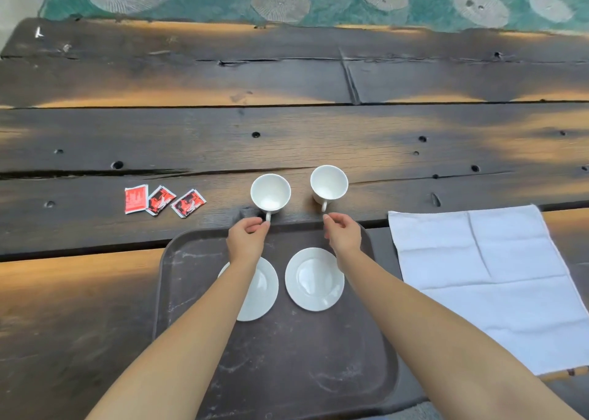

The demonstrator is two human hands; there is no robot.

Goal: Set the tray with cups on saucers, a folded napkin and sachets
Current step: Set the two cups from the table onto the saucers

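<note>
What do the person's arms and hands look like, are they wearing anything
Both forearms are bare as far as the frame shows: no sleeves in view. The left hand and right hand wear no gloves, and no rings, watch or bracelets are visible. Fingernails look short and unpainted.

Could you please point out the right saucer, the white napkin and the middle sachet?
right saucer [314,278]: head view, centre well.
white napkin [497,279]: head view, middle of the cloth.
middle sachet [160,200]: head view, printed face.
</note>
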